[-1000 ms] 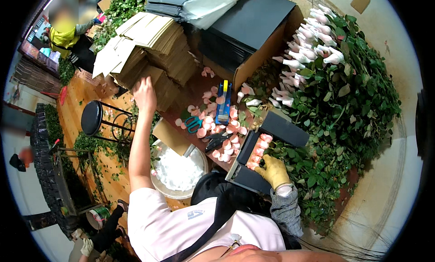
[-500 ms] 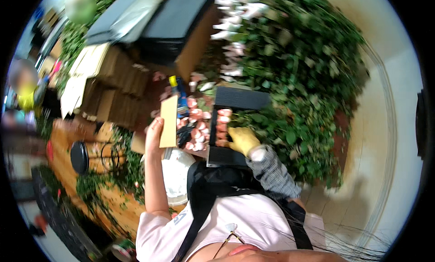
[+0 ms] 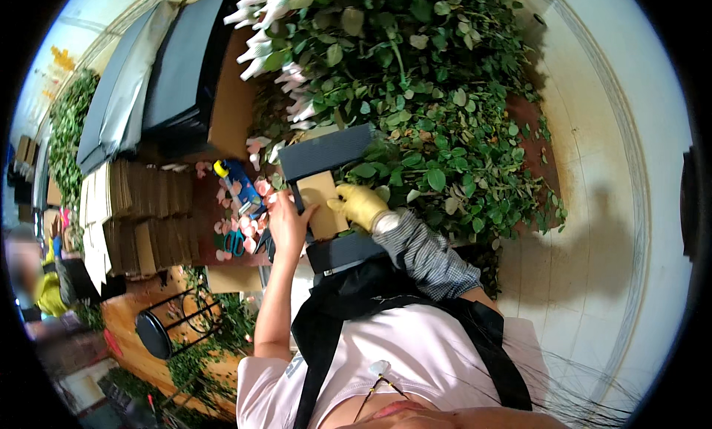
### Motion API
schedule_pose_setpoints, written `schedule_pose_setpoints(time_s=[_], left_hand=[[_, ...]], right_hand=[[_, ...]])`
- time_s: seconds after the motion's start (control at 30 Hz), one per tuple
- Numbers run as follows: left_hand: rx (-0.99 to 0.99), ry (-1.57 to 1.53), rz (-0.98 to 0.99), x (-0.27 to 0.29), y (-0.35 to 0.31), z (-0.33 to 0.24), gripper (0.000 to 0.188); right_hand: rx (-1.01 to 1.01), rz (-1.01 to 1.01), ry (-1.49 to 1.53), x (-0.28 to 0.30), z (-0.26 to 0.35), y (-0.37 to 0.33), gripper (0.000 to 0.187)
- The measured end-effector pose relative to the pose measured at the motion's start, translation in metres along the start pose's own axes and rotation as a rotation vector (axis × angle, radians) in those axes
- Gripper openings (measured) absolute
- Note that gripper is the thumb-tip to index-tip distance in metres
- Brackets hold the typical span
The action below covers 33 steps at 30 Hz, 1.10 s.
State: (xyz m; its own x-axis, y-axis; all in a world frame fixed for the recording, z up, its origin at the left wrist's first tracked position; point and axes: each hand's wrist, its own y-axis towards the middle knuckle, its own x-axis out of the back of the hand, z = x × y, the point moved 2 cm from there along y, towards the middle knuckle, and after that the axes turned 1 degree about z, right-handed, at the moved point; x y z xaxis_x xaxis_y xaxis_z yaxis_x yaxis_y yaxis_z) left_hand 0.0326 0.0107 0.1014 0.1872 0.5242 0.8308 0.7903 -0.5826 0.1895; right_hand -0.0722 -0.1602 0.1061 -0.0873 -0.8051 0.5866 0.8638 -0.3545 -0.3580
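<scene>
A tan cardboard piece [image 3: 320, 203] lies between a dark corrugated strip [image 3: 326, 149] and a dark panel [image 3: 343, 252] near my waist. It covers the spot where the row of pink rose heads showed. My left hand [image 3: 288, 220], bare, is at the cardboard's left edge, its thumb against it and its fingers stretched apart. From the right, my right hand [image 3: 363, 207], in a yellow glove, has its fingers curled at the cardboard's right edge. Left of my left hand lie pink petals [image 3: 222, 227], teal-handled scissors [image 3: 234, 242] and a blue tool with a yellow end [image 3: 241, 188].
Leafy rose stems [image 3: 437, 132] fill the table's right side, with white-wrapped heads [image 3: 256, 54] at their far left. Stacked folded cardboard [image 3: 141, 199] and a box of dark sheets [image 3: 182, 73] stand left. A black stool [image 3: 153, 335] is on the floor; another person [image 3: 50, 288] is far left.
My left hand has brought the cardboard piece rightward onto the rose heads and loosened its hold. The gloved right hand has moved from the rose heads to the cardboard's edge. The view has turned.
</scene>
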Motion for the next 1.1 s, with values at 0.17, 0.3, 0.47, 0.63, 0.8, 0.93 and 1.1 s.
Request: schedule_pose_setpoints(time_s=[0.17,0.3,0.47,0.63,0.8,0.93,1.1], left_hand=[[-0.570,0.027,0.356,0.011,0.006,-0.020,0.100],[-0.565,0.035,0.377,-0.012,0.005,-0.007,0.107],[-0.500,0.109,0.471,0.003,0.013,-0.021,0.099],[-0.549,0.100,0.407,-0.004,0.012,-0.021,0.101],[-0.519,0.080,0.388,0.000,0.011,-0.016,0.103],[-0.597,0.148,0.322,-0.021,0.016,0.014,0.083],[-0.643,0.108,0.273,-0.020,0.018,0.003,0.061]], right_hand=[[-0.095,0.063,-0.065,0.005,0.017,-0.007,0.039],[-0.059,-0.020,0.033,-0.006,-0.005,0.006,0.043],[0.281,-0.110,-0.080,0.010,0.010,-0.029,0.039],[0.692,0.772,0.613,0.024,0.018,-0.121,0.053],[0.175,0.378,0.319,-0.014,-0.127,-0.116,0.045],[0.268,0.353,1.020,0.049,-0.021,-0.090,0.066],[0.837,-0.198,-0.230,0.067,0.020,-0.049,0.061]])
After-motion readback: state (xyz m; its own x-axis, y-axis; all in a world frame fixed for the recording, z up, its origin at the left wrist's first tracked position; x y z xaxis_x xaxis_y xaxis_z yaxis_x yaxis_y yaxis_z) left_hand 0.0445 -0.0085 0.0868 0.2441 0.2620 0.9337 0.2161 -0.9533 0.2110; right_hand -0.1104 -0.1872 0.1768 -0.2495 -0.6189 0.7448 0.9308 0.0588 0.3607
